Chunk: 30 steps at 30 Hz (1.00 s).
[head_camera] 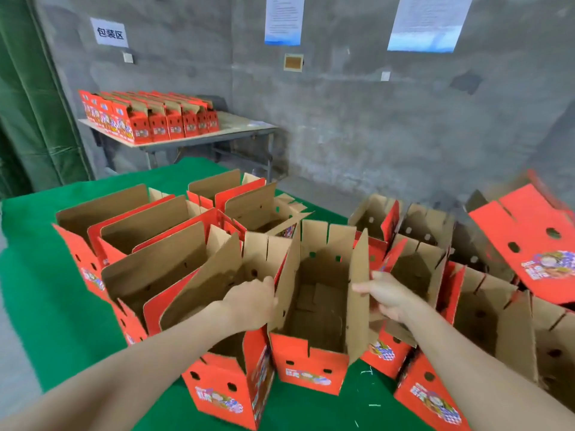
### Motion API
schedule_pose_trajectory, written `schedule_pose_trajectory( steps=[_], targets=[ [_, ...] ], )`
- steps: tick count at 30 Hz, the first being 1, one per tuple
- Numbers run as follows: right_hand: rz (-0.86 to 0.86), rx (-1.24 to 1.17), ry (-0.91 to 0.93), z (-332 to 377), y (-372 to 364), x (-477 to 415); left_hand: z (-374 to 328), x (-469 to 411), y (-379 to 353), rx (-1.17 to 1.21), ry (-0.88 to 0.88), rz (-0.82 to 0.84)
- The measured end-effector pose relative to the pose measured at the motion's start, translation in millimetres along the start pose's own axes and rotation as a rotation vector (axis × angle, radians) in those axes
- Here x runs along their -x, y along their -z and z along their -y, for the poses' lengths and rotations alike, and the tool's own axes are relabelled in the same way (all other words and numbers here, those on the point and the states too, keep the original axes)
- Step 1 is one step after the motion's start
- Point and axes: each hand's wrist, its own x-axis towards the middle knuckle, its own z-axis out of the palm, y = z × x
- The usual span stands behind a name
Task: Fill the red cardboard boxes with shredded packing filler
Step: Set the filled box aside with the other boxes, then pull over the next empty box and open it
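An open red cardboard box (311, 365) stands on the green table (56, 306) in front of me, its brown inside bare. My left hand (252, 303) grips its left upright flap. My right hand (389, 298) holds the right upright flap, thumb on the inner side. Several more open red boxes (149, 269) crowd around it on both sides. No shredded filler shows in any box; a few thin pale strands (367, 372) lie on the green cloth near the front.
A tipped red box (535, 244) leans at the right edge. A second table (236, 126) by the grey wall carries a row of closed red boxes (146, 119). A green curtain (28, 104) hangs at the left. Papers are stuck on the wall.
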Motion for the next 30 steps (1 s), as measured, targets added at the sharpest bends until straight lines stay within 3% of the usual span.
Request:
schedule_pose_trajectory(
  steps=[4, 8, 12, 17, 20, 30],
  targets=[
    [-0.094, 0.383, 0.038, -23, -29, -15, 14, -23, -33, 0.068, -0.027, 0.223],
    [-0.209, 0.672, 0.051, -31, -39, -26, 9, -43, -37, 0.342, -0.077, 0.240],
    [-0.148, 0.773, -0.018, -33, -52, -23, -6, -63, -30, 0.377, -0.131, -0.039],
    [-0.206, 0.627, 0.116, -36, -23, 9, -35, -77, -23, 0.310, -0.314, -0.372],
    [-0.108, 0.626, 0.186, -49, 9, 44, -49, -79, -14, 0.295, -0.421, -0.521],
    [0.093, 0.738, 0.073, -157, 115, 158, -154, -49, -61, 0.060, -0.704, -0.133]
  ],
)
